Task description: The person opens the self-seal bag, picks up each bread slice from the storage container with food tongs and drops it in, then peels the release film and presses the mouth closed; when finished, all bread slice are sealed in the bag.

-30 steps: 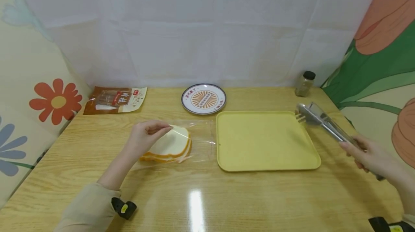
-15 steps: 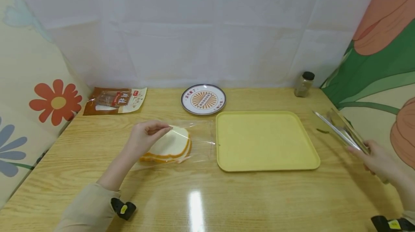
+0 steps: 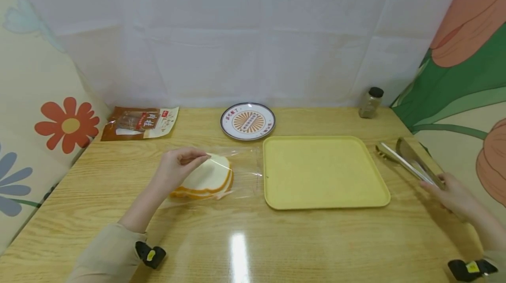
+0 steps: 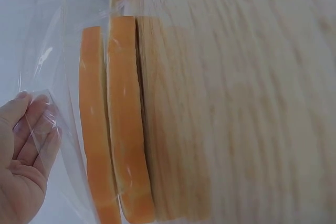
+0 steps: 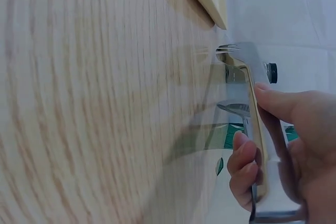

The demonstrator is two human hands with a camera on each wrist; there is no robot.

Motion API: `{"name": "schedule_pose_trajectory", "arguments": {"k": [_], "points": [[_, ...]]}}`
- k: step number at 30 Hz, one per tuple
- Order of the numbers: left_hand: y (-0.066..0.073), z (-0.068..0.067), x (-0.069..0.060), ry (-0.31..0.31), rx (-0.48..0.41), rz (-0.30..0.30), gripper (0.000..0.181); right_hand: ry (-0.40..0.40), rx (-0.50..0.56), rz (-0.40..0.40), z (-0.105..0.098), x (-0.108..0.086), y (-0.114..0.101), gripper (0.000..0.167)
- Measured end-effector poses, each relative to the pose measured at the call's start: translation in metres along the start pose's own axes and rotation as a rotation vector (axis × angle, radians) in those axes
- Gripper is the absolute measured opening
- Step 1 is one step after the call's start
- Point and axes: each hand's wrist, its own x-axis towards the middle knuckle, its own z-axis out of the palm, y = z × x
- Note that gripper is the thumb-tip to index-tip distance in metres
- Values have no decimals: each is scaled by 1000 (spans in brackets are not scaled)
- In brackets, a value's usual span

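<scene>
My left hand point(image 3: 179, 168) pinches the upper edge of a clear plastic bag point(image 3: 247, 173) between thumb and fingertips. Inside the bag lie two white bread slices point(image 3: 207, 174), stacked; their orange-brown crusts point(image 4: 126, 114) face the left wrist camera. At the table's right side, my right hand point(image 3: 454, 195) grips metal serving tongs point(image 3: 407, 163). Their two arms stand apart, with nothing between them. One tip is pronged like a fork, the other broad and rounded, as the right wrist view shows. The tongs point away from me, right of the yellow tray point(image 3: 326, 173).
Behind the tray stand a round patterned plate point(image 3: 248, 121) and, to the right, a small black-capped spice jar point(image 3: 370, 103). A brown-and-cream packet point(image 3: 140, 122) lies at the back left. White cloth and printed walls border the wooden table point(image 3: 300, 243).
The tongs have swung right, away from the tray's corner, and their arms have spread apart. The right hand has shifted slightly with them. My left hand and the bag stay still.
</scene>
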Motion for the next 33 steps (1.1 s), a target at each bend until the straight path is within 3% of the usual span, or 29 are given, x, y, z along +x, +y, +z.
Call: {"name": "schedule_pose_trajectory", "arguments": {"k": [10,18,33], "points": [[-2,2,0,8,7,4,10,7,22,-30,1,12,-4,64],[-1,1,1,2,23,-6,11,30,-91,-38,-3,26,-4,67],[0,0,-1,11,2,20,10,21,-142,-19,-4,37,-14,58]]}}
